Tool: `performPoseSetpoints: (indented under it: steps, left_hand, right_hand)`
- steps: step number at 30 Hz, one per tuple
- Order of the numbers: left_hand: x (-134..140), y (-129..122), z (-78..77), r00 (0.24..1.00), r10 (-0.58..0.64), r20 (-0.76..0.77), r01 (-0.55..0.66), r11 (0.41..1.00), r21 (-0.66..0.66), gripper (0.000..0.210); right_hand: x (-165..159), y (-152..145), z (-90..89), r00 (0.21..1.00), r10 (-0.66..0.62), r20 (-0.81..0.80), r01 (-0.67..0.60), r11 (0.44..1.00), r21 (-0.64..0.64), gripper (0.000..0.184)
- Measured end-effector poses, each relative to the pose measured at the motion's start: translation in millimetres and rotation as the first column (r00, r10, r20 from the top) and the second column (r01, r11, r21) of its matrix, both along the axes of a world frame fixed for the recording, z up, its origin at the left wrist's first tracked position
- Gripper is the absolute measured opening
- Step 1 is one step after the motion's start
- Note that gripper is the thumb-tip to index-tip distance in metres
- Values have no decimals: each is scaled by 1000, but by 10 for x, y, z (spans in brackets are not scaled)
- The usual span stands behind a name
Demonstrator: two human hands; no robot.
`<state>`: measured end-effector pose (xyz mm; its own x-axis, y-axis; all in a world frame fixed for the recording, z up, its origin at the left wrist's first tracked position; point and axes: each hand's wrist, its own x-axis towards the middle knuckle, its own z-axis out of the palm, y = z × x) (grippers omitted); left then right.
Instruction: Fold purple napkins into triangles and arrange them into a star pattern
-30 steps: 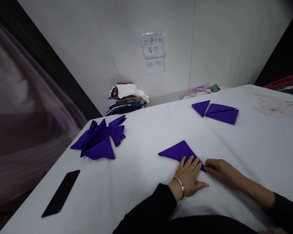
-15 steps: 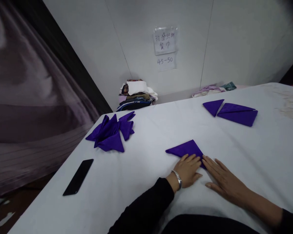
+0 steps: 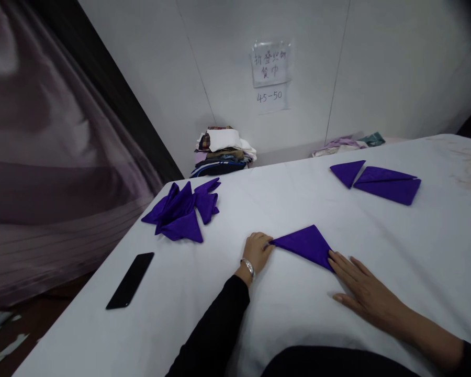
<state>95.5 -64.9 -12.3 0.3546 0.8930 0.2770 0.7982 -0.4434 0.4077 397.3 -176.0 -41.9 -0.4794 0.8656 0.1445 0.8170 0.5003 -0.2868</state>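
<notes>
A purple cloth napkin (image 3: 306,245), folded into a flat triangle, lies on the white-covered table (image 3: 204,293) in front of me. My left hand (image 3: 256,251), with a silver bracelet at the wrist, pinches the napkin's left tip between thumb and fingers. At the napkin's right corner, my right hand (image 3: 359,288) lies flat, its fingers stretched out and the fingertips touching the cloth's edge. The right thumb is spread away, resting on the table side.
A purple napkin folded into a many-pointed shape (image 3: 177,214) sits at the back left, near a black phone (image 3: 130,280). Flat folded purple pieces (image 3: 388,184) lie at the back right. Stacked cloths (image 3: 222,152) stand by the wall, below a paper sign (image 3: 271,63).
My left hand has slid left from the napkin's lower edge to its left tip and now pinches it. The right hand stays at the right corner. The view has shifted slightly.
</notes>
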Motion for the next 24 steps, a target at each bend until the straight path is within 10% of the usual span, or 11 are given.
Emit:
performPoseSetpoints:
  steps: [24]
  left_hand:
    - [-60,215,28,911,-228,-344,240,971,-7,26]
  right_hand:
    - [-17,17,59,1000,20,-22,-20,1000,-22,68]
